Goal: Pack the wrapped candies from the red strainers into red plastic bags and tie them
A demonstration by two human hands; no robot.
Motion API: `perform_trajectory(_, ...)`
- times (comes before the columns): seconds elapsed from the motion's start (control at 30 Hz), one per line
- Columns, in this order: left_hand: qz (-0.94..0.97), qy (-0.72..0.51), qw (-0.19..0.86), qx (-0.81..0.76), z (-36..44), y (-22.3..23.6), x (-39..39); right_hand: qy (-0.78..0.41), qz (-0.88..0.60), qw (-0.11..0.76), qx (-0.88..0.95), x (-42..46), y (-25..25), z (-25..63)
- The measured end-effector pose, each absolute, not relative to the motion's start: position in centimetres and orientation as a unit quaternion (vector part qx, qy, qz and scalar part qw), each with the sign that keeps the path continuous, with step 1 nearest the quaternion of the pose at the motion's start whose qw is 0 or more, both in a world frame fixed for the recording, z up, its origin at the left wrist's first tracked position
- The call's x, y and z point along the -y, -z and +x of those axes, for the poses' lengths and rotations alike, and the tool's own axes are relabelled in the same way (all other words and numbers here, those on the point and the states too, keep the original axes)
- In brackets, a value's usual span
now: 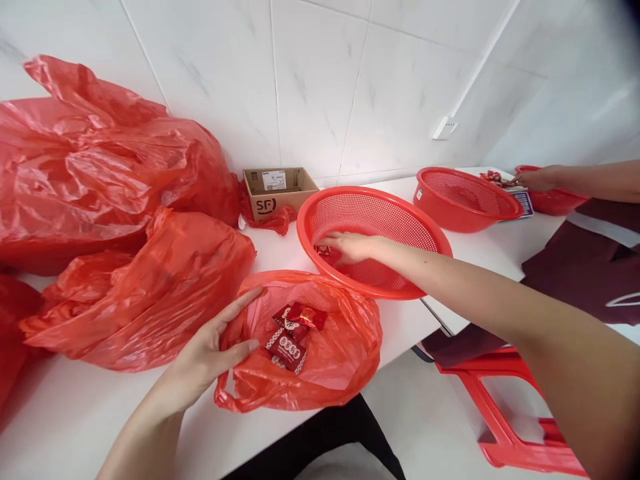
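Note:
My left hand (213, 353) grips the near-left rim of an open red plastic bag (345, 367), its thumb over the edge and its fingers along the side. Inside the bag lie several small dark red printed packets (287, 350) and a shiny red wrapped sweet (307, 316). My right hand (353, 247) reaches down into a red perforated plastic basket (415, 220) behind the bag. Its fingers are stretched out above a small red packet (323, 251) by the basket's left wall; whether they touch it I cannot tell.
Large full red bags (110, 167) crowd the table's left side. A small cardboard box (279, 190) stands against the tiled wall. Farther right are a second red basket (465, 223) and a co-worker's hand (540, 178) over another red container. A red stool (500, 413) stands below.

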State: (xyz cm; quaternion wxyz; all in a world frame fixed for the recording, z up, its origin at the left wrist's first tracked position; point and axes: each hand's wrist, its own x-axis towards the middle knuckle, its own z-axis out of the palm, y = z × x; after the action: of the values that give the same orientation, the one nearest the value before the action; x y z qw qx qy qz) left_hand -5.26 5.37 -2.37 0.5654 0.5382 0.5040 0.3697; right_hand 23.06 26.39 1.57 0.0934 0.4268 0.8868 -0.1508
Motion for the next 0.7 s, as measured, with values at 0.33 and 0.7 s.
perform_trajectory(0.33, 0.516, -0.343, 0.598, -0.508, -5.1, 2.2, -5.2, 0.285, 0.43, 0.294, -0.805, -24.7, -2.8, 25.6)
perform_trajectory(0.7, 0.504, -0.371, 0.57, -0.532, -5.1, 2.7, -5.4, 0.451, 0.434, 0.169, -0.762, -22.8, -4.4, 25.7)
